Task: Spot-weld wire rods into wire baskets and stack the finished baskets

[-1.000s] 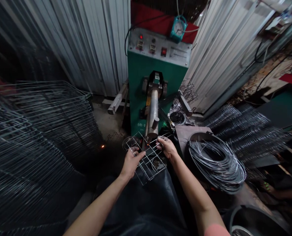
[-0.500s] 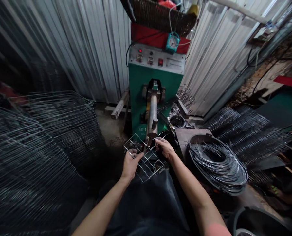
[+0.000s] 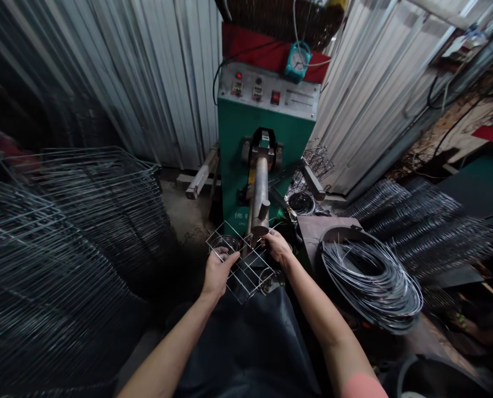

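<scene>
1. Panels of bent wire mesh [image 3: 31, 249] stand in dark, dense stacks at the left, their thin rods gleaming dully.
2. Right of them, the left hand [image 3: 218, 273] pinches the left side of a wire grid [image 3: 245, 267], thumb above and fingers beneath.
3. The grid lies between the hands, set cornerwise; its flat part looks longer from far left to near right, though its far right edge is partly hidden. Slim, shiny rods cross to leave squarish openings.
4. Over its far side reaches the metal arm [image 3: 261, 185] of a boxy green machine [image 3: 234, 149], a smooth grey cylinder ending at the wires; whether it touches them, I cannot tell.
5. The right hand [image 3: 277, 246] pinches the grid's right side, fingertips just beside the arm's end, making it the nearer hand to that spot.
6. At the right, a loose, glossy wire coil [image 3: 371, 276] fills a dark round tub [image 3: 326, 237], with ridged, dark bundles [image 3: 412, 221] beyond.
</scene>
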`<state>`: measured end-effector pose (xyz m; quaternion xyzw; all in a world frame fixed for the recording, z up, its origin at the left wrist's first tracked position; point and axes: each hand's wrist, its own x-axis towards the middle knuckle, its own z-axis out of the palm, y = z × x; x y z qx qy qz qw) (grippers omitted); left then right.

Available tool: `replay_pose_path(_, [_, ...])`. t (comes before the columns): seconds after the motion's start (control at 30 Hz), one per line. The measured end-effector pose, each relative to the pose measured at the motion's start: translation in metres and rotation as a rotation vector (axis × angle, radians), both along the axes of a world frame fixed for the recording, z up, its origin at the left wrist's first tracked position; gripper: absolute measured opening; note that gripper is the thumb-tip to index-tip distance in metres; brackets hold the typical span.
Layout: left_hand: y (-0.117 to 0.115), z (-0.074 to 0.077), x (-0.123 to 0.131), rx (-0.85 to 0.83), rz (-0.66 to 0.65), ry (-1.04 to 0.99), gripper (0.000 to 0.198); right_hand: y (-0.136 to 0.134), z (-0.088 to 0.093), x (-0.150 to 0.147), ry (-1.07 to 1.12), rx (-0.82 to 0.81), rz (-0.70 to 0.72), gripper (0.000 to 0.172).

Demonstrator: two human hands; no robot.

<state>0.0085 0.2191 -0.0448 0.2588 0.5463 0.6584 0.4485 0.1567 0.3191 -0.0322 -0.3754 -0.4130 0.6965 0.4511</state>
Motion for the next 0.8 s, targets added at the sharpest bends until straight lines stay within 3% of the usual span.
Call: replay_pose_path(0.8, [0.0031, 0.0048, 0.0046, -0.017, 0.031, -0.043, 0.042, 0.0047, -0.0052, 0.0011, 0.014, -0.014, -0.022, 0.027])
